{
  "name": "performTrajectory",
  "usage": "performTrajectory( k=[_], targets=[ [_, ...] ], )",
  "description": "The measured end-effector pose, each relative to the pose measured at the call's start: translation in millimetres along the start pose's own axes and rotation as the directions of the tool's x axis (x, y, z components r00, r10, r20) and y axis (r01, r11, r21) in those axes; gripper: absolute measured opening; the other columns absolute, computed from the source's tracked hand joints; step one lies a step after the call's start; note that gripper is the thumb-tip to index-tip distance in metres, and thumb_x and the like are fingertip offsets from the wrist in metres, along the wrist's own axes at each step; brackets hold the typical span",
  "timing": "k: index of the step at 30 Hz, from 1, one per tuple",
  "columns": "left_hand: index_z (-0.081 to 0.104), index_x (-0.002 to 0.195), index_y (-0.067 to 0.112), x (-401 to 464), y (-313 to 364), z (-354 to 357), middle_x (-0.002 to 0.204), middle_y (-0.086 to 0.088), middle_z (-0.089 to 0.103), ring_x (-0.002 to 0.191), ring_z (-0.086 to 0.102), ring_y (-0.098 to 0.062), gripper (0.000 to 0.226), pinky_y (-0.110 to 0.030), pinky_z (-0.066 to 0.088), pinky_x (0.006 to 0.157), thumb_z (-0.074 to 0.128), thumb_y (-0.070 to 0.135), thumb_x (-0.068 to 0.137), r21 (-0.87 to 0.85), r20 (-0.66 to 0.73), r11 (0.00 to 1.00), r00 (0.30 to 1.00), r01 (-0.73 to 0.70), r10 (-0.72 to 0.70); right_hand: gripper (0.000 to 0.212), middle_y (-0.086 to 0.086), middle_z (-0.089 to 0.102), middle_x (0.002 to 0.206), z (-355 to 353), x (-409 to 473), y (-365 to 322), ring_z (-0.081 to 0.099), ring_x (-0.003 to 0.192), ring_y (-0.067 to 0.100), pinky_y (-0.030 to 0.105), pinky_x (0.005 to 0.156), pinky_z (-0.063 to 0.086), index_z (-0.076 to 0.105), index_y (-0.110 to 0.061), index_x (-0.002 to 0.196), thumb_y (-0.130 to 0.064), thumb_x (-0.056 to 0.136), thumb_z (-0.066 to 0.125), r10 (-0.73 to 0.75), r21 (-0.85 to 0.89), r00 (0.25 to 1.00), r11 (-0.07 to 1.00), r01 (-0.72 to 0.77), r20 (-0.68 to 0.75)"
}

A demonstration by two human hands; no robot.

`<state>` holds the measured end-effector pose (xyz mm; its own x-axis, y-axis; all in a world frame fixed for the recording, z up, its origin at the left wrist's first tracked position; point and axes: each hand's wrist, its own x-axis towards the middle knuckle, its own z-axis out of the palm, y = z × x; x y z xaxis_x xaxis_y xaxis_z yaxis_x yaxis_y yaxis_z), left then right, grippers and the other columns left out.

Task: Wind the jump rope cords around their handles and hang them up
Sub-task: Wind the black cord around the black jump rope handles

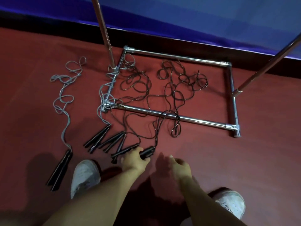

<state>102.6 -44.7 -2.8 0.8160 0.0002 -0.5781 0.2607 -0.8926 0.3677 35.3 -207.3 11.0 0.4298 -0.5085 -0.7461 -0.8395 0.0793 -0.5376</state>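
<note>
Several jump ropes lie on the red floor (244, 160). My left hand (135, 159) grips the black handles (147, 152) of the rightmost rope, whose black cord (162, 121) runs up over the rack's front bar. My right hand (177, 163) hovers just right of it, fingers loosely curled, holding nothing. More black handle pairs (112, 141) fan out to the left, with tangled black cords (179, 82) inside the rack base. A grey-corded rope (65, 101) with black handles (60, 170) lies apart at far left. Another grey cord (107, 88) drapes over the rack's left bar.
A chrome rack base (203, 120) forms a rectangle on the floor, with two slanted uprights (104, 31) rising toward me. A blue wall (195, 17) runs behind. My white shoes (85, 176) stand at the bottom, left and right.
</note>
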Motion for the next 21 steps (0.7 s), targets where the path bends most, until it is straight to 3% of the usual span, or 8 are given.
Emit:
performTrajectory(
  k=[3,7,10,14,17,21],
  targets=[
    [0.048,0.137,0.039,-1.7,-6.1,5.5,0.137,0.009,0.052,0.131,0.046,-0.017,0.054,-0.037,0.032,0.106,0.068,0.039,0.086,0.305,-0.008,0.951,0.998,-0.053,0.058,0.042,0.003,0.075,0.094,9.8,2.5,3.1,0.070,0.092,0.026,0.040,0.091,0.056,0.074,-0.012,0.101,-0.050,0.089,0.062,0.008,-0.022,1.000,1.000,-0.007,0.023],
    [0.047,0.135,0.028,-3.4,-10.3,16.0,0.137,-0.001,0.054,0.129,0.050,-0.025,0.046,-0.036,0.040,0.103,0.060,0.042,0.093,0.344,0.018,0.937,0.998,-0.057,0.055,0.032,-0.003,0.066,0.083,20.7,6.9,-11.0,0.058,0.080,0.017,0.031,0.085,0.050,0.070,-0.018,0.089,-0.047,0.093,0.059,-0.062,-0.048,0.997,0.997,0.065,0.055],
    [0.056,0.127,0.016,-9.1,-6.8,21.1,0.128,-0.009,0.064,0.121,0.061,-0.029,0.044,-0.036,0.049,0.096,0.056,0.047,0.096,0.220,0.085,0.975,0.996,-0.014,-0.005,0.025,-0.004,0.061,0.080,24.6,4.5,-18.3,0.053,0.078,0.016,0.031,0.083,0.048,0.063,-0.024,0.083,-0.046,0.094,0.058,-0.106,-0.046,0.991,0.993,0.110,0.082],
    [0.066,0.120,0.015,-20.7,3.7,21.2,0.115,-0.007,0.072,0.110,0.067,-0.027,0.033,-0.029,0.051,0.088,0.061,0.034,0.093,0.005,0.204,1.000,0.979,-0.001,0.000,0.039,-0.006,0.055,0.060,18.5,-9.9,-22.2,0.050,0.063,0.018,0.032,0.070,0.044,0.059,-0.016,0.065,-0.041,0.095,0.058,-0.104,0.024,0.994,0.994,0.103,0.035],
    [0.070,0.108,0.018,-28.3,19.7,12.9,0.097,-0.001,0.073,0.091,0.068,-0.023,0.019,-0.030,0.050,0.074,0.065,0.026,0.091,-0.204,0.226,0.977,0.968,-0.065,0.112,0.031,-0.001,0.065,0.074,11.6,-24.0,-24.4,0.058,0.073,0.021,0.028,0.072,0.044,0.066,-0.015,0.080,-0.039,0.097,0.055,-0.162,0.007,0.986,0.987,0.162,-0.030],
    [0.070,0.104,0.021,-45.4,40.1,-22.7,0.088,-0.002,0.075,0.082,0.072,-0.025,0.014,-0.038,0.058,0.075,0.069,0.023,0.090,-0.450,0.255,0.877,0.916,-0.171,0.310,0.027,0.001,0.068,0.100,-10.7,-45.6,-32.7,0.062,0.096,0.021,0.027,0.082,0.042,0.063,-0.017,0.104,-0.040,0.099,0.052,-0.296,-0.015,0.949,0.955,0.296,-0.112]
  ],
)
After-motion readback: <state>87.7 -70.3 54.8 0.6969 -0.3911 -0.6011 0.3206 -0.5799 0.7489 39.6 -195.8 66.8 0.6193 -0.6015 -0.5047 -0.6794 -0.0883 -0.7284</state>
